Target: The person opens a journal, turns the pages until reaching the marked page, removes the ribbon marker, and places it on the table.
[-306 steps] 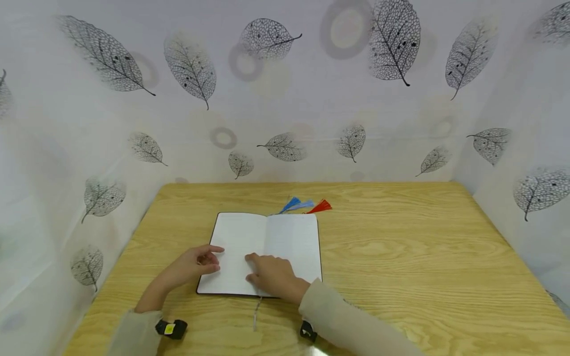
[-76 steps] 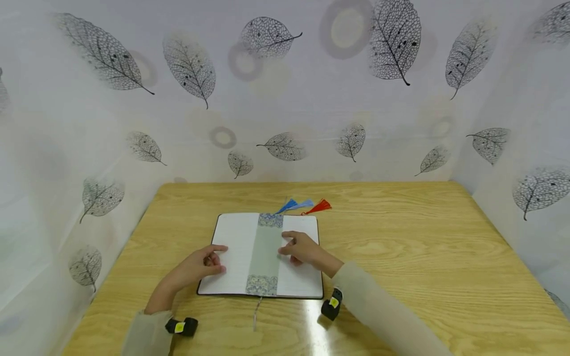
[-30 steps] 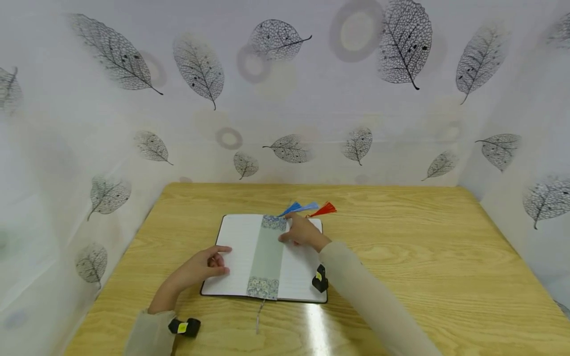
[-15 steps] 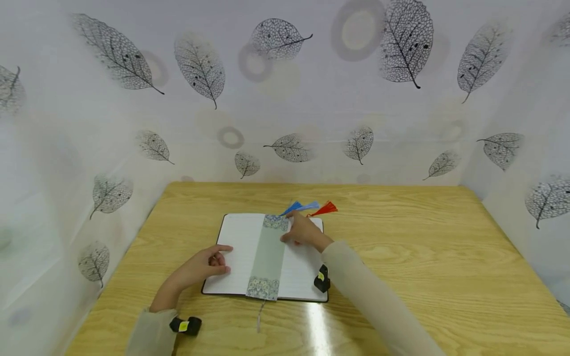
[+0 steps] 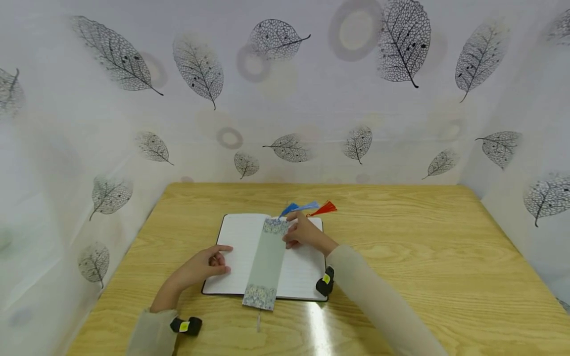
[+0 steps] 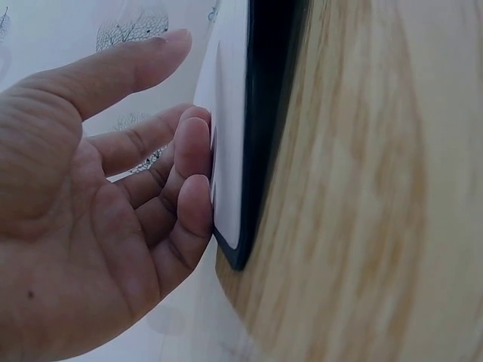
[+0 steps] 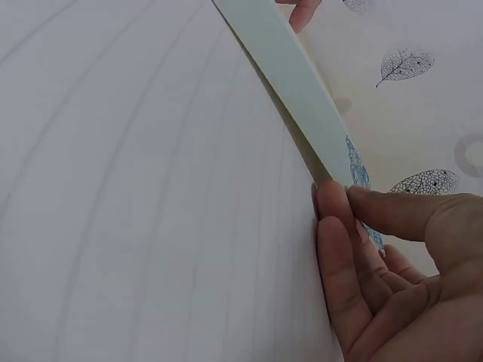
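An open lined notebook [image 5: 240, 232] lies on the wooden table. Across its middle is a long pale green bookmark [image 5: 267, 257] with blue floral bands at both ends. The bookmark's near end juts past the notebook's lower edge. My right hand [image 5: 306, 233] pinches the bookmark's right edge near its far end between thumb and finger; in the right wrist view that edge stands raised off the page [image 7: 166, 196]. On the left page my left hand [image 5: 202, 264] rests with loosely bent fingers, and in the left wrist view its fingertips [image 6: 195, 200] touch the page.
Beyond the notebook's far edge lie a dark blue tassel [image 5: 289, 209], a light blue tassel [image 5: 308, 206] and a red tassel [image 5: 326, 207]. A thin ribbon [image 5: 259, 322] hangs out at the near edge. Leaf-printed curtains [image 5: 285, 99] surround the table [image 5: 423, 257].
The bookmark, first out of sight, came to lie flat over the middle of the notebook. Since then my right hand has pinched its edge, and it has slid toward me. My left hand stays put.
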{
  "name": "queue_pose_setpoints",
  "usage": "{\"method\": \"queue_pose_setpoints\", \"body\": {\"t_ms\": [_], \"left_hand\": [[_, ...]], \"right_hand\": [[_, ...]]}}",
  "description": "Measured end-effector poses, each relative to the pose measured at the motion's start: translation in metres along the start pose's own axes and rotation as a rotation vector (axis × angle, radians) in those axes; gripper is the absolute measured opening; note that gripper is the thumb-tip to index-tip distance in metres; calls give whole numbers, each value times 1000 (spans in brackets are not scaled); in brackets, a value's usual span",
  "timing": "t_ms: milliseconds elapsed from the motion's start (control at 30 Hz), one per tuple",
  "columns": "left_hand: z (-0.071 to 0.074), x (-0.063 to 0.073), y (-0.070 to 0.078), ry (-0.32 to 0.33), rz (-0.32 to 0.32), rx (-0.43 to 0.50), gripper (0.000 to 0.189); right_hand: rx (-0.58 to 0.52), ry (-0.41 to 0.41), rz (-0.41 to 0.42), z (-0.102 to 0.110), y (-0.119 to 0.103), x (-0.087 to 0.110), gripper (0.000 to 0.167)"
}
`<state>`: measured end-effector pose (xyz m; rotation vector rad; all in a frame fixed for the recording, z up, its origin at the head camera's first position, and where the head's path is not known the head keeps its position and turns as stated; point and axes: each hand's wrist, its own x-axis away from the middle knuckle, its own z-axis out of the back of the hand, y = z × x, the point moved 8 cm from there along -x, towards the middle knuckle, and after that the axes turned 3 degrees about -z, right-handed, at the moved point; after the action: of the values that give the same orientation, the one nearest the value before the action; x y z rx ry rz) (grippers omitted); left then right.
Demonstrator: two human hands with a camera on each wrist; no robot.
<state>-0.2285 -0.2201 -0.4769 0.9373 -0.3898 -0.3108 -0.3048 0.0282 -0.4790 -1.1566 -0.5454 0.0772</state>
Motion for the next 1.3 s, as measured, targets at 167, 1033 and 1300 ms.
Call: {"method": "queue_pose_setpoints", "body": {"t_ms": [167, 1033, 1300], "left_hand": [[0, 0, 0, 4, 2, -2, 57], [0, 1, 5, -8, -14, 15, 55], [1, 1, 4, -3, -9, 8, 55]], "right_hand": [[-71, -12, 19, 0, 2, 2, 50], [-20, 166, 11, 145, -15, 15, 57], [75, 96, -25, 179, 25, 28, 58]]}}
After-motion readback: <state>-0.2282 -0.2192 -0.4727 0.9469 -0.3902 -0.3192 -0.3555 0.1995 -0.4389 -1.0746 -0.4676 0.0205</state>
